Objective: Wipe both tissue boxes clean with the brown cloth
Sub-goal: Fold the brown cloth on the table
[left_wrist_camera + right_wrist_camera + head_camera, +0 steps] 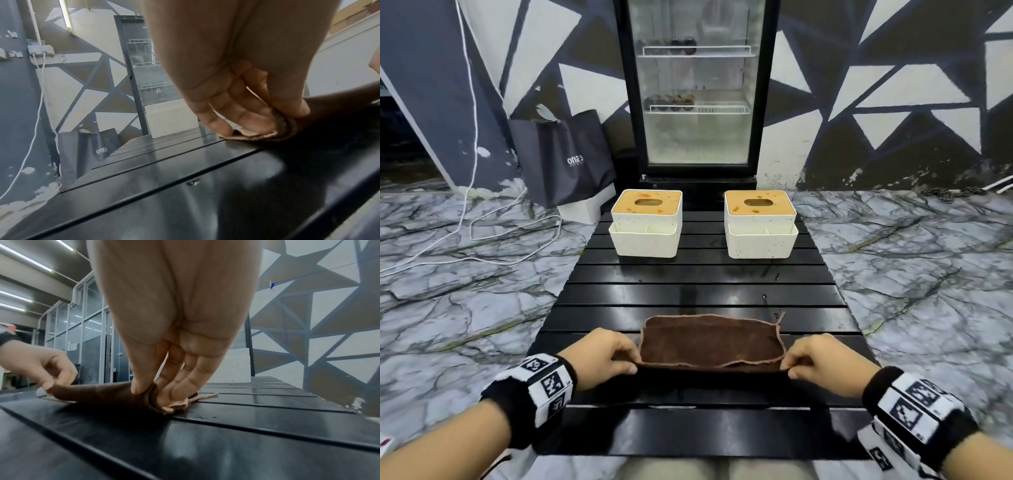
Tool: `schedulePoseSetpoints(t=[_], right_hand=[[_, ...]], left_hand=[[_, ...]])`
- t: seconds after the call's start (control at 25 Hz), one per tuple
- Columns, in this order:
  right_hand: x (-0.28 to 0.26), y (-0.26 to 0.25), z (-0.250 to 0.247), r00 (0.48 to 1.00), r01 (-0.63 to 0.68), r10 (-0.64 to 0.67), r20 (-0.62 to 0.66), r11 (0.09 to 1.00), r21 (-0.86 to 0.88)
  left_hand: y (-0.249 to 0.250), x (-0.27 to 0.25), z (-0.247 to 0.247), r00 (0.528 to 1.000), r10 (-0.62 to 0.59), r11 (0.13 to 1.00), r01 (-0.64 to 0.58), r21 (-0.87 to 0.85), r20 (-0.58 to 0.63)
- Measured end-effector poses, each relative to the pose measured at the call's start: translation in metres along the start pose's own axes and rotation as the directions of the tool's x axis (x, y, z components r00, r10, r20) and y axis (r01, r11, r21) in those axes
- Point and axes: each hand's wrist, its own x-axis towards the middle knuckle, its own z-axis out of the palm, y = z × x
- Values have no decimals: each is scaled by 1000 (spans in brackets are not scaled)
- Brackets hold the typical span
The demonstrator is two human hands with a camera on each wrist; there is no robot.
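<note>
left hand (599, 356) pinched the near-left corner of the brown cloth (710, 342), thumb over curled fingers; right hand (822, 359) pinched the near-right corner likewise. cloth lay between them on the black slatted table (702, 284), long axis running left to right, near edge lifted. both tissue boxes stood well apart from it at the far end: left tissue box (646, 222) ahead of the left hand, right tissue box (761, 224) ahead of the right. lids looked stained.

White lettering "ONE" on a dark shopping bag (566, 157) leaning by the wall, smaller print beneath it unreadable, remaining letters cut off
</note>
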Motion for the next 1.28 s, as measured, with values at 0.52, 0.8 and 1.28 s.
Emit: schedulePoseSetpoints(t=[0.52,0.8,1.28], right_hand=[[76,15,-17,958,-206,201,-205,979,-4],[81,19,-10,961,-225,222,-167,974,0],[64,10,-1,964,-178,176,-200,984,8]], left_hand=[[-3,68,-7,937,-239,971,223,-90,-255],[-8,79,0,929,-286,958,267,-108,-235],[1,57,6,946,-54,998,48,-29,-320]])
